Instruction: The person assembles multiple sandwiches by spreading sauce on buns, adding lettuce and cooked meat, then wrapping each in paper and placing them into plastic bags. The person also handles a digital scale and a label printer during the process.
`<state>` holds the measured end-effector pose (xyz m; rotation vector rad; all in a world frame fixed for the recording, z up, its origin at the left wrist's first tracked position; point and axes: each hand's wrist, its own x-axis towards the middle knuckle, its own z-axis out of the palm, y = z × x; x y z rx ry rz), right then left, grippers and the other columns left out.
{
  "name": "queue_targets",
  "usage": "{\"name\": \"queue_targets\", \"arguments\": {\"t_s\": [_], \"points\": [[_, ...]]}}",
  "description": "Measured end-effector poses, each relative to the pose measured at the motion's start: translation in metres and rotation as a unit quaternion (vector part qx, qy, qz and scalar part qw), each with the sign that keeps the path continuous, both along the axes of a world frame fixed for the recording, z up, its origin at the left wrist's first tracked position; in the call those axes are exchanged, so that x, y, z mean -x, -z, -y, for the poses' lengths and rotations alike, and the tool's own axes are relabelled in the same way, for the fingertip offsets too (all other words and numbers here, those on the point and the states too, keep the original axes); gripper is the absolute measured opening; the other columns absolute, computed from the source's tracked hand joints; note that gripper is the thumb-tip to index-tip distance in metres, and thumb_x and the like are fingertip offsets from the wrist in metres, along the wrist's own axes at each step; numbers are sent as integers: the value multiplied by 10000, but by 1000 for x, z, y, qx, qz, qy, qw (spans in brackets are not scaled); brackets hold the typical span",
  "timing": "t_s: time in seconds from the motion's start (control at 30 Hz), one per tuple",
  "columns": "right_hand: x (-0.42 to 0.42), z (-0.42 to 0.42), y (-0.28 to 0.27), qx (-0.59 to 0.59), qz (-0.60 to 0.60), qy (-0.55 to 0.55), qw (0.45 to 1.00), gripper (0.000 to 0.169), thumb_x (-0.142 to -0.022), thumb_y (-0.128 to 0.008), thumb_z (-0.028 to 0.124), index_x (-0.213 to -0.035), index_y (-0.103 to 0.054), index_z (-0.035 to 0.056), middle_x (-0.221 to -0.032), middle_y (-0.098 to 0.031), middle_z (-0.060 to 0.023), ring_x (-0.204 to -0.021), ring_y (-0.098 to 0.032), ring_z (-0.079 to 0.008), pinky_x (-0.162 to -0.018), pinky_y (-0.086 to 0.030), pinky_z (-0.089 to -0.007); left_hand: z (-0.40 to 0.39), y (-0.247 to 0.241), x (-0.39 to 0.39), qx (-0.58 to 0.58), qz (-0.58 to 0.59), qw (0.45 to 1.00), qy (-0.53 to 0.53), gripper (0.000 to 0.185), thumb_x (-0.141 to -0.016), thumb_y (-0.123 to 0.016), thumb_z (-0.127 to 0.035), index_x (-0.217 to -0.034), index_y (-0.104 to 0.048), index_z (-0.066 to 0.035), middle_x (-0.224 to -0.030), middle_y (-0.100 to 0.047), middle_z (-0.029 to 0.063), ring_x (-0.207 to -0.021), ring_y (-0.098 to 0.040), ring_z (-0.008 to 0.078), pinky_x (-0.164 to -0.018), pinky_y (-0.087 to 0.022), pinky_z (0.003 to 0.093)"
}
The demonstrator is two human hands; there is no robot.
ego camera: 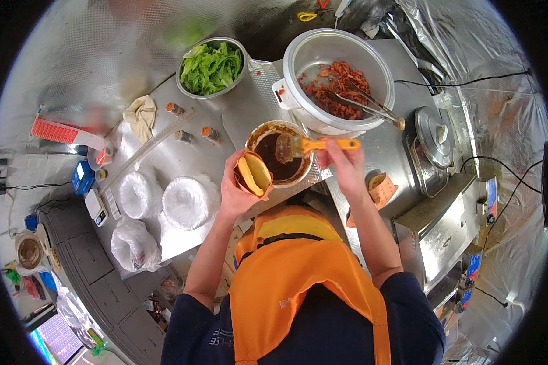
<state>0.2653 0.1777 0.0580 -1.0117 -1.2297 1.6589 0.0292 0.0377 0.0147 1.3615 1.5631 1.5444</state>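
Observation:
My left hand (236, 191) holds a split bread bun (254, 174) in a brown paper sleeve, its opening facing up. The bun is beside the near left rim of a white tub (307, 169) of dark brown sauce (274, 157). My right hand (345, 166) grips the orange handle of a pastry brush (331, 144). Sauce coats the brush's bristles (284, 148), which are over the tub; whether they touch the sauce I cannot tell. To the right of my right forearm, another filled paper sleeve (382, 190) lies on the steel counter.
Behind the tub stands a large white cooker pot (293, 107) with chopped reddish meat (333, 86) and metal tongs (365, 107). A steel bowl of lettuce (211, 68) is at back left. Spice jars (210, 133) and plastic-wrapped stacks (189, 203) stand left. A steel griddle (447, 232) is at right.

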Motion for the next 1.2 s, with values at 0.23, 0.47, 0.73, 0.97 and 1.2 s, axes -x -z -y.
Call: {"name": "queue_targets", "arguments": {"t_s": [0.23, 0.47, 0.73, 0.97, 1.2], "points": [[0, 33, -92, -28, -15, -42, 999, 250, -1066, -658, 193, -1199, -698, -16, -864, -729, -63, -728, -668, -77, -651, -554, -237, -15, 6, -6, -20, 42, 999, 24, 988, -633, -975, -27, -1474, -459, -64, -1324, -607, 89, -1209, -622, 216, -1043, -526, 353], [30, 40, -92, -253, 163, -157, 941, 148, -1032, -659, 105, -1090, -716, -19, -757, -693, -53, -611, -611, -88, -573, -493, -256, -15, 13, 0, -4, 27, 997, 75, 1012, -642, -970, -27, -1495, -426, -40, -1392, -556, 102, -1268, -586, 226, -1095, -497, 376], [53, 47, -95, -319, 209, -117, 917, 131, -990, -677, 151, -952, -704, 28, -678, -658, -147, -523, -631, -287, -504, -490, -371, -5, -7, -4, 3, 36, 999, 40, 993, -607, -905, 29, -1483, -445, -61, -1413, -536, 112, -1293, -565, 258, -1102, -475, 369], [63, 52, -89, -80, 100, -116, 985, 160, -1030, -668, 120, -1069, -721, -26, -797, -706, -47, -630, -635, -98, -593, -525, -246, 9, 1, 1, -6, 47, 999, 5, 1036, -587, -934, -59, -1495, -436, -66, -1439, -496, 159, -1354, -520, 314, -1167, -418, 397], [102, 92, -150, -136, 52, -225, 963, 146, -1020, -667, 87, -1099, -715, -26, -863, -731, -52, -676, -657, -76, -607, -536, -236, 71, -74, 31, -74, -35, 988, -133, 1018, -654, -997, -98, -1492, -421, -43, -1347, -532, 100, -1181, -617, 220, -1017, -528, 351]]}}
